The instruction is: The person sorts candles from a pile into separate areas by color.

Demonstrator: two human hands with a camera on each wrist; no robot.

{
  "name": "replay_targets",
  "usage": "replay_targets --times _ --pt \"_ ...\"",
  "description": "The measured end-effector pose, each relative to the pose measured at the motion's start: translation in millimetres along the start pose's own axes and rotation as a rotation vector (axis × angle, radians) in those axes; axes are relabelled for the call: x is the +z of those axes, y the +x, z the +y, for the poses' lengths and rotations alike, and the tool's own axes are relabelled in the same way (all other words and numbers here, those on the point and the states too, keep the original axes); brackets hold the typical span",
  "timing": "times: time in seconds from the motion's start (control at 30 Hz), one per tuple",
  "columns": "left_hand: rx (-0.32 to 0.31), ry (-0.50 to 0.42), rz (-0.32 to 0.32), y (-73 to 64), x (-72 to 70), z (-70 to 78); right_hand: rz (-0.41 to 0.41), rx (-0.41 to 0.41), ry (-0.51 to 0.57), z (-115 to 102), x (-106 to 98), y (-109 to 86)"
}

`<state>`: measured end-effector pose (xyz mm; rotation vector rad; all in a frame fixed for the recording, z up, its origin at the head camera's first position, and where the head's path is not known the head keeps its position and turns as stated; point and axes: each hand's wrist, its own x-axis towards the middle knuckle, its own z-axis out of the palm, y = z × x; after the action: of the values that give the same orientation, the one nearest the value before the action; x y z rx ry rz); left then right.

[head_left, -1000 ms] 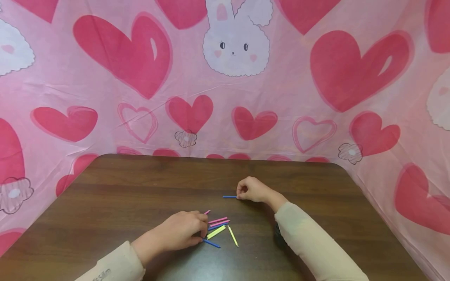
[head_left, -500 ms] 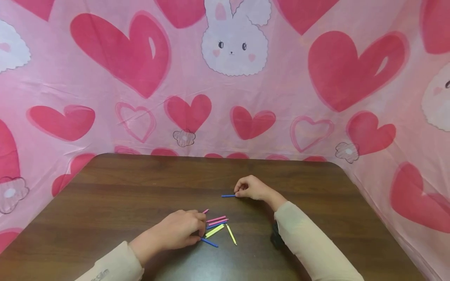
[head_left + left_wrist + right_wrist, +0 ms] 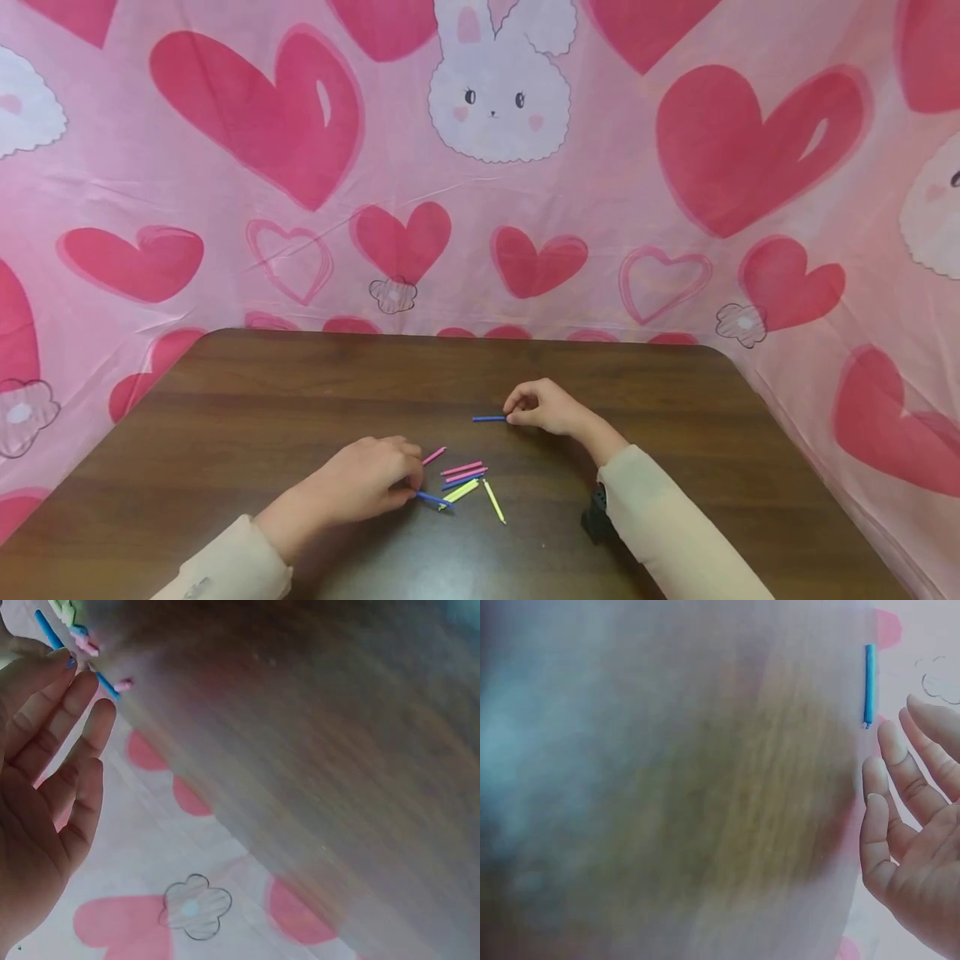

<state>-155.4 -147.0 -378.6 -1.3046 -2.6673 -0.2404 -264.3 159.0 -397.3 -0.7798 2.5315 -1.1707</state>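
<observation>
In the head view my left hand (image 3: 367, 479) pinches one end of a thin blue stick (image 3: 435, 500), which slants over the near yellow sticks. The same blue stick (image 3: 49, 628) shows beyond the thumb in the left wrist view. Beside that hand lie several thin sticks: pink sticks (image 3: 461, 469), another blue one partly covered, and yellow sticks (image 3: 494, 502). Farther back, my right hand (image 3: 551, 408) is at the right end of a single blue stick (image 3: 489, 419) lying crosswise. In the right wrist view this stick (image 3: 869, 682) has a small nub and sits just past the relaxed fingers.
The brown wooden table (image 3: 337, 375) runs back to a pink cloth (image 3: 480, 192) printed with hearts and rabbits. A dark device (image 3: 597, 517) hangs under the right wrist.
My left hand has drawn back slightly left and up, bringing the near blue stick with it, so more of the leftmost pink stick shows. The right hand has shifted slightly right; its stick stays put.
</observation>
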Motion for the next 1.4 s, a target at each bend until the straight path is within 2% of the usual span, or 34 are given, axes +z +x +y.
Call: replay_targets --times 0.23,0.57,0.83,1.1,1.4 --pt "-0.043 -0.001 0.033 -2.2 -0.3 -7.7 -0.027 -0.019 0.027 -6.0 3.4 -12.0" --pt "-0.063 0.006 0.025 -1.1 -4.3 -20.6 -0.071 -0.049 0.008 -23.0 12.0 -27.2" --pt "-0.095 -0.01 0.051 2.3 -3.5 -31.4 -0.127 -0.073 0.006 -36.2 22.6 -36.6" --pt "-0.136 -0.048 0.044 7.1 -3.3 -40.9 -0.181 -0.084 -0.005 -40.1 34.9 -40.4" --pt "-0.194 -0.07 0.027 14.6 -0.4 -53.6 -0.192 -0.117 -0.026 -43.8 42.8 -38.4"
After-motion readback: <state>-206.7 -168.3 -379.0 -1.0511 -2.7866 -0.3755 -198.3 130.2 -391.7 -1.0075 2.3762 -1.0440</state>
